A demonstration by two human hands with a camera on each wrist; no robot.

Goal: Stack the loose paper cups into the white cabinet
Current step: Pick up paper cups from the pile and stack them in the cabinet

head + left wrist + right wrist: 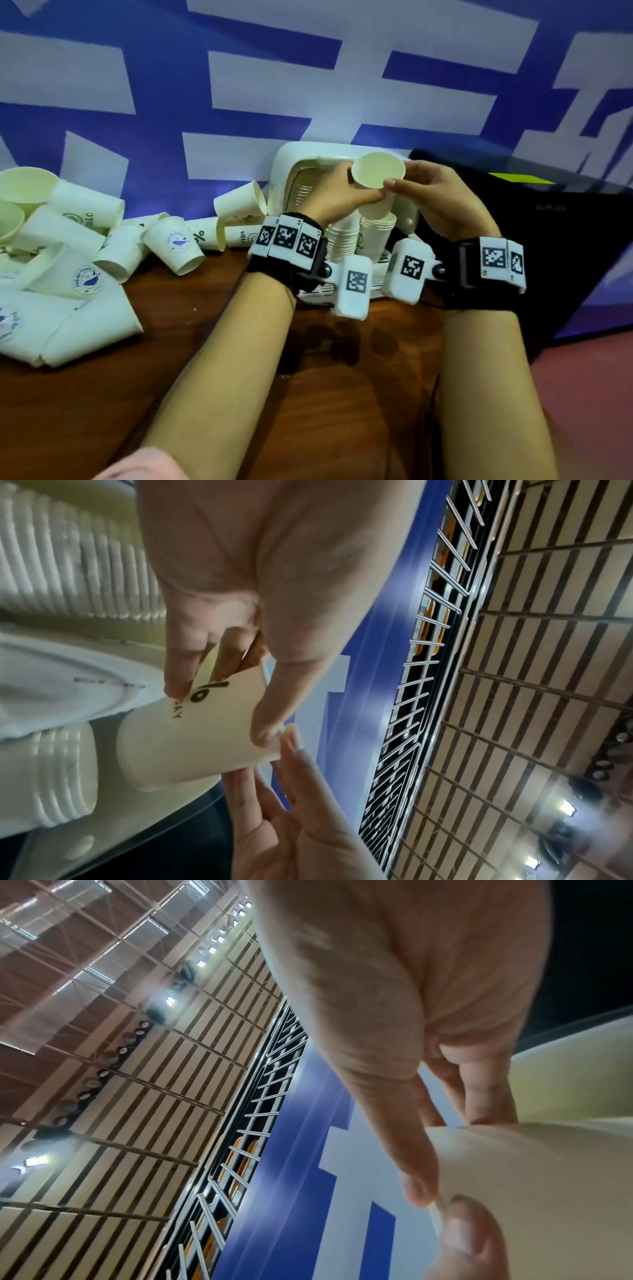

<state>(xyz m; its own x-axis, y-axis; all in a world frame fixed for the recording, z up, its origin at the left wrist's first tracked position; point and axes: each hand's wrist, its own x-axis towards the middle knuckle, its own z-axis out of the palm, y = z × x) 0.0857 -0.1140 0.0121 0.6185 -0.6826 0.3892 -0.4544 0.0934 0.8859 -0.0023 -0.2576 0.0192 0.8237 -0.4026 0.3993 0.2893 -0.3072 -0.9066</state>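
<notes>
A white paper cup [377,170] [192,739] [534,1191] is held mouth-up over the white cabinet [291,161]. My left hand [342,192] [219,691] grips its wall with thumb and fingers. My right hand [407,186] [431,1199] pinches its rim from the right side. Below the cup, inside the cabinet, stand two nested stacks of cups [373,233] [58,775]; the held cup's base sits just above the right-hand stack. Whether it touches that stack is hidden by my hands.
Several loose cups [171,245] lie tumbled on the brown table [222,359] to the left, some crushed flat. A black case [548,240] lies right of the cabinet. A blue and white banner [239,85] backs the table.
</notes>
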